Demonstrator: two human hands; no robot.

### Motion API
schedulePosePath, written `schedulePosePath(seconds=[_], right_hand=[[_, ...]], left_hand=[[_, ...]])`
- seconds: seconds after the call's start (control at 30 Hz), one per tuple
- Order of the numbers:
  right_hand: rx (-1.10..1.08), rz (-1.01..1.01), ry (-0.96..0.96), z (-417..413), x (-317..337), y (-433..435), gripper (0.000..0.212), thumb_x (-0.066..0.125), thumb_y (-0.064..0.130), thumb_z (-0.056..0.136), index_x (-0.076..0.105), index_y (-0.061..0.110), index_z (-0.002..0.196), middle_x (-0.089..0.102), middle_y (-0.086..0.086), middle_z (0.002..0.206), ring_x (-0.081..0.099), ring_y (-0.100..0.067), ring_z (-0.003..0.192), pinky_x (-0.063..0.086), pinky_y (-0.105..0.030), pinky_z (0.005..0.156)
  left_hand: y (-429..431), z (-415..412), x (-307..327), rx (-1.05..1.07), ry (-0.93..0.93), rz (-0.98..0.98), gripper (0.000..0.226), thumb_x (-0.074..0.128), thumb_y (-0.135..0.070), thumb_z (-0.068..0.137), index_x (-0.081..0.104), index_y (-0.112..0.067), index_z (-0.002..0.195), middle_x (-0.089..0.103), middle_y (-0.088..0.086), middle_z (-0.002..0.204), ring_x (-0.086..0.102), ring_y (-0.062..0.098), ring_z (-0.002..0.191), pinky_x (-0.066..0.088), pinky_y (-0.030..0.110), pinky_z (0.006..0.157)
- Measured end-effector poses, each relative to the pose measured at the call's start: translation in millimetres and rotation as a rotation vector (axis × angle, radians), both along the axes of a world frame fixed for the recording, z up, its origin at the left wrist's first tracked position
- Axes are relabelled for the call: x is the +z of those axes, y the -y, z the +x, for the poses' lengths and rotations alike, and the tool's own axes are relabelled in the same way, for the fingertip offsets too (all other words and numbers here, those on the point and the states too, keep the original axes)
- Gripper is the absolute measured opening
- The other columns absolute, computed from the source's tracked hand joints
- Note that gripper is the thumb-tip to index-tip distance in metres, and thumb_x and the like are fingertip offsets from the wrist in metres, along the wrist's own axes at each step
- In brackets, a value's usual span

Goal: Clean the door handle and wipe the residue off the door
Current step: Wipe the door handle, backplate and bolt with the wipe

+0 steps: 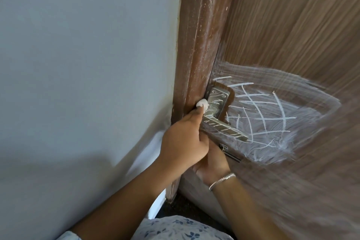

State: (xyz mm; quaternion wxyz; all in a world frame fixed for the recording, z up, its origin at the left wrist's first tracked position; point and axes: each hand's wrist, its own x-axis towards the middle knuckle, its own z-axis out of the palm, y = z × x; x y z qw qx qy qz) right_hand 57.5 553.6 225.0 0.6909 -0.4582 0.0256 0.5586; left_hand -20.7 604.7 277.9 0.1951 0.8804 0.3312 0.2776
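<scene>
A metal lever door handle (226,127) on a screwed backplate (219,101) sits at the left edge of a brown wood-grain door (292,25). White scribbled lines and smeared white residue (263,115) cover the handle and the door around it. My left hand (183,140) pinches a small white wad (202,104) and presses it against the left side of the backplate. My right hand (213,165), with a bracelet on the wrist, wraps the door edge just below the lever. Its fingers are mostly hidden behind my left hand.
The brown door frame (196,45), flecked with white, runs up beside a pale grey wall (87,64). A small metal bolt (230,155) sits under the lever. Dark floor (183,206) shows at the bottom, and floral fabric (175,230) lies nearest me.
</scene>
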Motion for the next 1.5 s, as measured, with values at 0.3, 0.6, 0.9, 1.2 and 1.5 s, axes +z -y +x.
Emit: schedulePosePath(seconds=[0.3,0.6,0.9,1.2,1.5], right_hand=[[-0.017,0.027,0.678,-18,28,14,0.053,0.046,-0.011,0.084,0.053,0.023,0.044,0.040,0.004,0.041,0.031,-0.009,0.040,0.025,-0.024,0.042],[-0.133,0.167,0.909,-8,49,22,0.030,0.068,-0.007,0.078,0.058,0.013,0.058,0.048,0.010,0.046,0.037,-0.003,0.046,0.034,-0.018,0.045],[-0.096,0.162,0.988,-10,51,25,0.017,0.065,-0.016,0.071,0.060,0.000,0.073,0.052,-0.011,0.055,0.047,-0.016,0.057,0.043,-0.029,0.053],[-0.110,0.200,1.021,-4,62,25,0.020,0.061,-0.010,0.080,0.063,0.009,0.079,0.058,0.009,0.056,0.049,-0.001,0.050,0.040,-0.014,0.046],[-0.094,0.225,1.002,-4,65,27,0.015,0.061,-0.010,0.081,0.062,0.004,0.085,0.056,-0.001,0.059,0.047,-0.011,0.054,0.039,-0.019,0.047]], left_hand=[[-9,25,53,-0.084,-0.141,-0.007,0.081,0.055,-0.023,0.082,0.010,-0.019,0.150,0.028,-0.003,0.154,0.050,0.021,0.123,0.045,0.030,0.089],[-23,29,57,-0.151,-0.174,-0.267,0.081,0.053,-0.021,0.082,0.010,-0.030,0.150,0.046,0.002,0.142,0.054,0.021,0.114,0.035,0.022,0.070],[-18,23,39,-0.151,-0.176,-0.563,0.075,0.040,-0.039,0.082,0.001,-0.044,0.146,0.044,0.001,0.145,0.055,0.018,0.102,0.036,0.026,0.074],[-16,21,41,-0.192,0.036,-0.719,0.075,0.034,-0.045,0.073,0.012,-0.048,0.144,0.034,-0.011,0.150,0.042,0.004,0.116,0.037,0.023,0.086],[-19,28,47,-0.166,0.004,-0.494,0.068,0.039,-0.048,0.087,0.007,-0.043,0.146,0.030,-0.013,0.152,0.039,0.013,0.132,0.031,0.025,0.092]])
